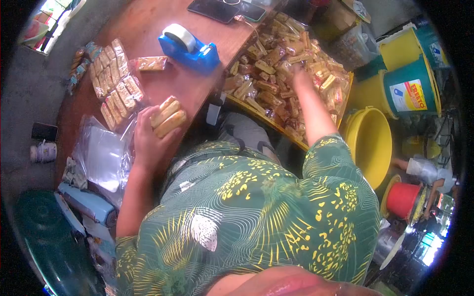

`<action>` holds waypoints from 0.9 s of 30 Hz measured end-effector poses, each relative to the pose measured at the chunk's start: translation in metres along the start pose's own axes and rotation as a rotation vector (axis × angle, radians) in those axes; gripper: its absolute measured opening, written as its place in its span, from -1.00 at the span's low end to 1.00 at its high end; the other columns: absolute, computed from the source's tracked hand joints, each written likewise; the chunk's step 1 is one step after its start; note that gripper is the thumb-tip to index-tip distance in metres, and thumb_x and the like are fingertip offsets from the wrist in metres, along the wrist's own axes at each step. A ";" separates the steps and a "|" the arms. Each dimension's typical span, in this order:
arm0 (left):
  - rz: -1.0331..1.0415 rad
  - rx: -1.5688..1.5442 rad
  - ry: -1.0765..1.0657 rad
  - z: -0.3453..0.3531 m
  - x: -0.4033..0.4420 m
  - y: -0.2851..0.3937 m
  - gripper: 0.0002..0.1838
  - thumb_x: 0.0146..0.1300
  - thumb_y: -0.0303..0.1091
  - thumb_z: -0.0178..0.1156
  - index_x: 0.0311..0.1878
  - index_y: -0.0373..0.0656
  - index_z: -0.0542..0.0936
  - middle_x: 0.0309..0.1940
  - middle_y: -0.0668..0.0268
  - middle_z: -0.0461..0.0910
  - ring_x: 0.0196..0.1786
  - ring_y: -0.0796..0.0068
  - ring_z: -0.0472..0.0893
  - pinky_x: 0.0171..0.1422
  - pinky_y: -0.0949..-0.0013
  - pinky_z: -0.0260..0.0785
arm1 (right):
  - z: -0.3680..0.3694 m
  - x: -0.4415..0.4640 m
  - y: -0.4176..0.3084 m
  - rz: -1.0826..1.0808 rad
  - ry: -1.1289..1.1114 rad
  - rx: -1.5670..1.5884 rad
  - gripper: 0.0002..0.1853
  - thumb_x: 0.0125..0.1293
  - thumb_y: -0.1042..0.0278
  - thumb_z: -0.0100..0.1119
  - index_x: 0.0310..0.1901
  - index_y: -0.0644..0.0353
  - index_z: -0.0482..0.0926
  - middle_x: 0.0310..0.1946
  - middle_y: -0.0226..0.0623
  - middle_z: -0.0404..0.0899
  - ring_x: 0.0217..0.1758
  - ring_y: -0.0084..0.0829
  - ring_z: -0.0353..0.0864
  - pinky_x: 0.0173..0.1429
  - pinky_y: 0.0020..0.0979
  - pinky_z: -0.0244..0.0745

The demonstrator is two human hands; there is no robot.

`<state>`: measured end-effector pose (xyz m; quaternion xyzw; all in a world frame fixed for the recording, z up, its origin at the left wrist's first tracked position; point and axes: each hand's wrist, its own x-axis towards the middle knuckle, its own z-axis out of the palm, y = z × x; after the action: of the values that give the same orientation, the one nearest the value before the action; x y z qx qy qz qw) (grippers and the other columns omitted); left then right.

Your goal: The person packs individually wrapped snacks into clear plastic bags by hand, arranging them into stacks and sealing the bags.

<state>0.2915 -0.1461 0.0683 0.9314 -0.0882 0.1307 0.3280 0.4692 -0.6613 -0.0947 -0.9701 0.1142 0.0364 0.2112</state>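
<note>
My left hand (146, 137) is closed around a few golden-brown wrapped snack bars (170, 121), held side by side above the table's near edge. Over on the other side, my right hand (297, 78) reaches into a yellow crate (254, 114) heaped with wrapped snack bars (266, 66). Its fingers are blurred and partly lost among the bars. Left of my left hand lie clear plastic bags (104, 160). Packs of bars (109, 69) sit in rows beyond it, with a single wrapped bar (151, 63) beside them.
A blue tape dispenser (192, 52) stands on the brown table (133, 27), and phones (212, 10) lie at its far edge. Yellow buckets (370, 143) and a green bucket (412, 89) are at the right. Another person (429, 170) is in the right background.
</note>
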 end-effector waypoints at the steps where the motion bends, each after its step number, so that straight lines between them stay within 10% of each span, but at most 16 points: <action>1: -0.007 -0.007 -0.012 -0.001 -0.001 0.000 -0.23 -0.06 -0.22 0.61 0.22 -0.20 0.46 0.14 0.05 0.52 0.19 -0.02 0.55 0.32 0.08 0.41 | -0.012 -0.006 -0.013 -0.007 -0.038 -0.034 -0.49 0.56 -0.05 -0.29 0.17 0.12 0.54 0.18 0.17 0.60 0.27 0.10 0.56 0.42 -0.05 0.32; 9: -0.030 0.015 -0.015 -0.007 0.002 0.018 -0.27 -0.02 -0.23 0.57 0.20 -0.26 0.46 0.10 0.00 0.53 0.15 -0.05 0.57 0.29 0.07 0.42 | 0.014 -0.024 -0.055 0.149 -0.267 0.338 -0.40 0.62 -0.07 -0.38 0.48 0.09 0.31 0.39 0.14 0.44 0.48 0.12 0.37 0.60 -0.11 0.13; 18: -0.017 -0.050 0.039 -0.013 -0.018 -0.001 -0.22 -0.06 -0.21 0.62 0.23 -0.18 0.47 0.15 0.04 0.54 0.21 -0.03 0.56 0.35 0.10 0.42 | 0.077 -0.001 -0.011 0.124 -0.228 0.575 -0.40 0.38 -0.18 -0.02 0.21 0.16 0.43 0.22 0.09 0.53 0.30 -0.04 0.51 0.36 -0.11 0.37; 24: -0.050 -0.094 0.045 -0.008 -0.015 -0.002 -0.21 -0.06 -0.17 0.62 0.24 -0.16 0.47 0.15 0.04 0.54 0.21 -0.03 0.57 0.35 0.11 0.42 | 0.033 -0.046 -0.021 -0.120 0.095 0.114 -0.18 0.05 0.27 0.61 0.29 0.15 0.30 0.08 0.01 0.61 0.14 -0.05 0.61 0.21 -0.12 0.50; 27: 0.007 -0.087 0.071 -0.001 -0.015 -0.014 -0.24 -0.03 -0.17 0.62 0.23 -0.16 0.48 0.14 0.07 0.55 0.19 0.00 0.59 0.32 0.12 0.45 | 0.038 -0.050 -0.003 -0.206 0.111 0.196 -0.47 0.33 0.37 0.38 0.20 -0.01 0.27 -0.02 -0.10 0.64 0.01 -0.21 0.60 0.12 -0.14 0.51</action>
<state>0.2808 -0.1334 0.0568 0.9108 -0.0852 0.1608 0.3706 0.4201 -0.6320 -0.1221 -0.9518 0.0285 -0.0504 0.3011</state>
